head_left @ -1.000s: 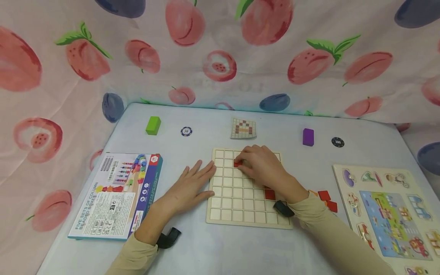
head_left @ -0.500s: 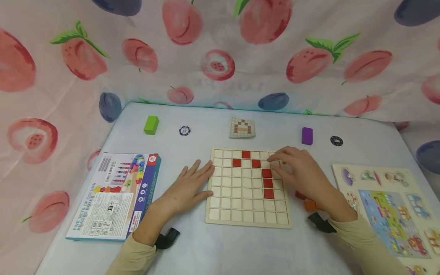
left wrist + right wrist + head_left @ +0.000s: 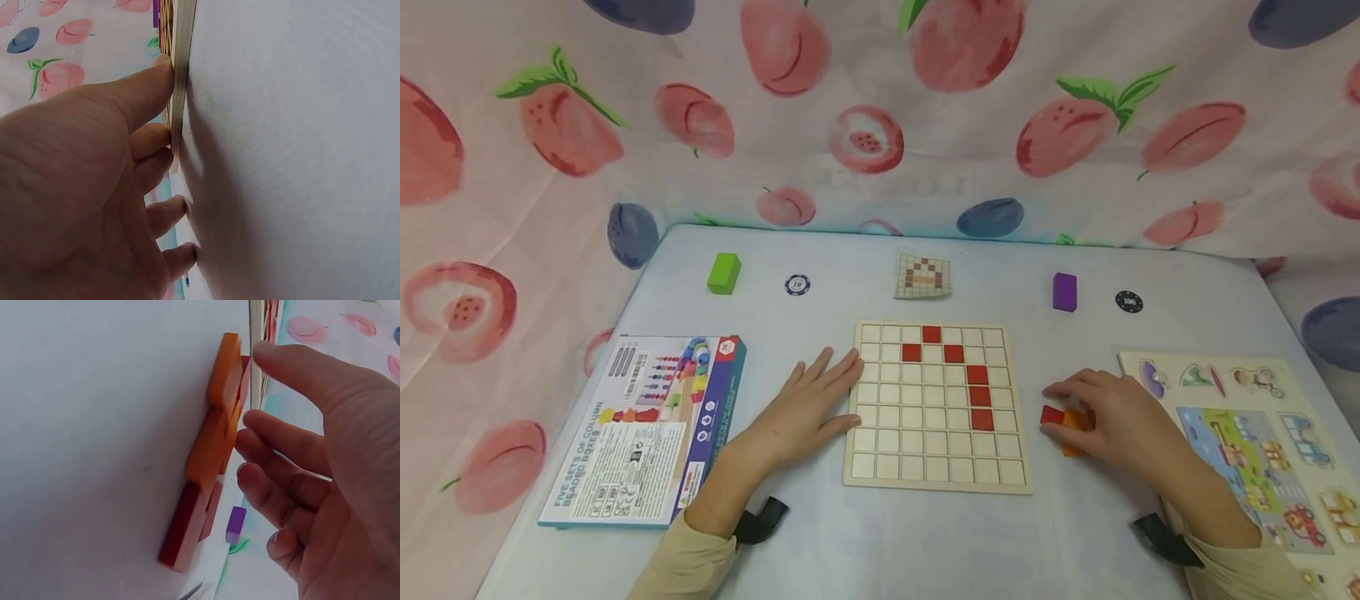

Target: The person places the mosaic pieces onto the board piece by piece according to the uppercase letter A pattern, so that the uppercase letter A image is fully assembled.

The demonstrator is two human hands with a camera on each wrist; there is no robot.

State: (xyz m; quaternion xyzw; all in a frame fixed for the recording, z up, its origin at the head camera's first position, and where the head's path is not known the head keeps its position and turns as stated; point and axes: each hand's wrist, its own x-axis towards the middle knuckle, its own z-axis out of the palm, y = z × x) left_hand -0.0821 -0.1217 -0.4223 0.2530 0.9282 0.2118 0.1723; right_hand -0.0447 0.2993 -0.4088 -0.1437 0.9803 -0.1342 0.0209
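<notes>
A wooden grid board [image 3: 910,442] lies mid-table with several red tiles [image 3: 979,395] set in its cells. My left hand [image 3: 835,390] lies flat on the table with straight fingers, and its fingertips touch the board's left edge [image 3: 181,75]. My right hand [image 3: 1075,408] hovers over a small pile of loose tiles just right of the board, a red tile [image 3: 1051,415] and orange tiles [image 3: 1075,423]. In the right wrist view the fingers [image 3: 275,444] are loosely bent beside the orange tiles [image 3: 219,412] and the red tile [image 3: 184,525], with a gap between them.
A pattern card [image 3: 922,276], a green block [image 3: 724,273], a purple block [image 3: 1063,292] and two poker chips [image 3: 797,285] [image 3: 1128,302] line the far side. A toy box [image 3: 643,429] lies left, a peg puzzle [image 3: 1240,433] right. Fruit-print cloth surrounds the table.
My right hand left the board's upper cells, where a red tile now sits, and moved right and nearer to the loose tiles. The left hand has not moved.
</notes>
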